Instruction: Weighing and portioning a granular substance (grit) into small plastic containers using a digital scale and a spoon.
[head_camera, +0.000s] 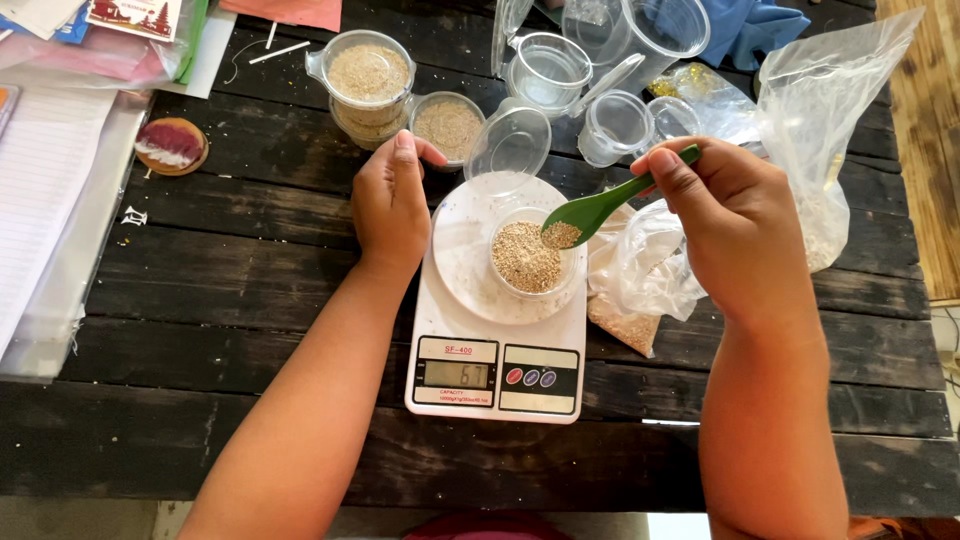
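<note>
Looking down through the head camera, I see my right hand pinched around the handle of a green spoon, its bowl heaped with tan grain and hovering just above a small clear cup that is already well filled with the same grain. The cup stands on the round white platform of a digital kitchen scale, whose display is lit. My left hand rests against the platform's left rim, fingers curled loosely and clamped on nothing, thumb reaching toward the filled cups behind. As I judge it, the portioning is partly done: three lidded cups of grain sit finished at the back, while several empty cups with open lids wait to their right. A grain bag lies just beside the scale under my right hand, and a larger clear bag stands further right. Room is tight behind and right of the scale; the dark plank table is open to the left, with papers near the left edge and the near edge close under my forearms.
</note>
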